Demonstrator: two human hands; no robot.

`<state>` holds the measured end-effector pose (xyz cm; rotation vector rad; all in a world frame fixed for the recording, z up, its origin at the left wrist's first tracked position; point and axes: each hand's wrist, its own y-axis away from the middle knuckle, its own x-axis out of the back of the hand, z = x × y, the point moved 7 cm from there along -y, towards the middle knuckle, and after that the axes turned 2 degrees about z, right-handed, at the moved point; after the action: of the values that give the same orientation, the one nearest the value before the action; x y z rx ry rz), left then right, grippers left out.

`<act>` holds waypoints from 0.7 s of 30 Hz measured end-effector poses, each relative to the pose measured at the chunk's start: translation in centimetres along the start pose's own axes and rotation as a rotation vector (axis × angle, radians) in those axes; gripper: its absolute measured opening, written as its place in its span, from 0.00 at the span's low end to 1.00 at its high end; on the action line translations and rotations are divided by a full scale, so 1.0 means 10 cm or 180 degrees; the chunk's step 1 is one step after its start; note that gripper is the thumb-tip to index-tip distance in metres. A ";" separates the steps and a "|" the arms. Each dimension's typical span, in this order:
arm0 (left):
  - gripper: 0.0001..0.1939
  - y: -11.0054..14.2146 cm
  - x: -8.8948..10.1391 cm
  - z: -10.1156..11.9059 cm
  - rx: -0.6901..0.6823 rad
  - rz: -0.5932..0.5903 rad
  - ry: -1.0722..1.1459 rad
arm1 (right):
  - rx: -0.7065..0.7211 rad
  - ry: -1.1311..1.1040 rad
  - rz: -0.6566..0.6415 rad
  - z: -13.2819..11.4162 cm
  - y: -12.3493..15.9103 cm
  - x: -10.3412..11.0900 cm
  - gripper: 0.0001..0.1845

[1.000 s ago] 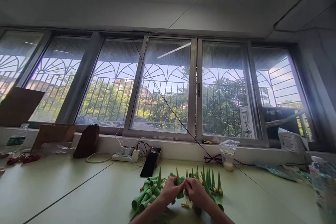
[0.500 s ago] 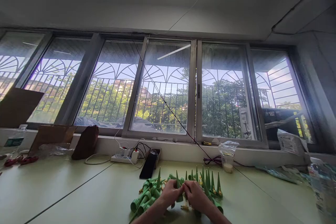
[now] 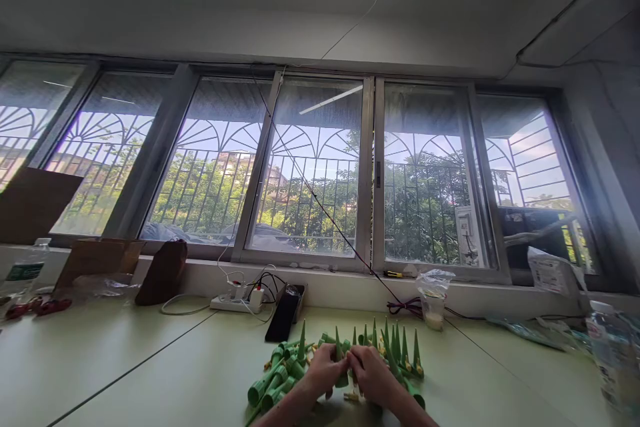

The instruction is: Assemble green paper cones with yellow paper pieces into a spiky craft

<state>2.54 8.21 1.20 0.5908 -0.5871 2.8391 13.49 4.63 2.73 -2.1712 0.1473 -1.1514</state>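
My left hand [image 3: 324, 371] and my right hand [image 3: 373, 373] meet at the bottom centre of the view, fingers curled together around a green cone-shaped piece [image 3: 342, 373]. Around them on the pale green table [image 3: 150, 367] lies a heap of green plastic spikes [image 3: 400, 347], several standing point up to the right. Green tube pieces [image 3: 273, 383] lie on their sides to the left of my left hand. Small yellowish bits [image 3: 353, 397] lie under my hands.
A black phone [image 3: 284, 313] leans near a power strip [image 3: 235, 299] with cables by the window sill. A clear bag [image 3: 434, 297] stands behind the spikes. Water bottles stand at far left [image 3: 25, 270] and far right [image 3: 610, 353]. A brown pouch [image 3: 163, 270] and cardboard [image 3: 100, 257] sit at left.
My hands stay together on the green piece, with only slight finger movement. The view has shifted up a little.
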 end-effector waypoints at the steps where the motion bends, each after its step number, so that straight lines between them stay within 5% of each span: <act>1: 0.21 0.00 0.00 0.00 -0.0004 0.0020 -0.0029 | 0.0007 -0.0014 -0.0006 -0.01 0.00 0.00 0.19; 13: 0.19 -0.03 0.01 -0.05 -0.0114 0.0102 -0.0323 | -0.0129 0.0000 -0.0040 0.05 0.00 -0.05 0.19; 18: 0.18 -0.01 0.09 0.01 -0.0459 0.0571 -0.0676 | -0.0149 -0.0041 -0.0040 0.08 -0.03 -0.09 0.18; 21: 0.18 -0.03 0.05 -0.01 -0.0456 0.0403 -0.0604 | -0.0205 0.0002 -0.0091 0.08 -0.03 -0.10 0.19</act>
<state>2.15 8.58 1.41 0.8299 -0.8817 2.8433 13.45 5.65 1.86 -2.2359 0.1560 -1.1784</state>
